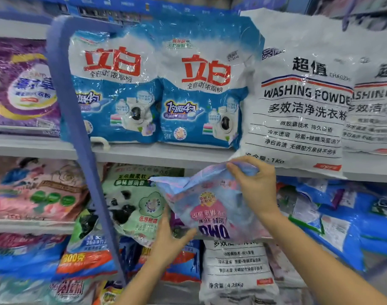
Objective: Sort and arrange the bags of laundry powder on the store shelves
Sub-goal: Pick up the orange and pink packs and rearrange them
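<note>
Both hands turning one bag upside-down

The pale blue-and-pink crinkled plastic powder bag (pixel 212 205) hangs below the right hand (pixel 257 188) pinching its upper edge — left hand (pixel 168 236) cups underneath.

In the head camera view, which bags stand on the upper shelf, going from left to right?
Purple bag → two blue bags → white washing powder bag → a second white bag at the right edge.
</note>
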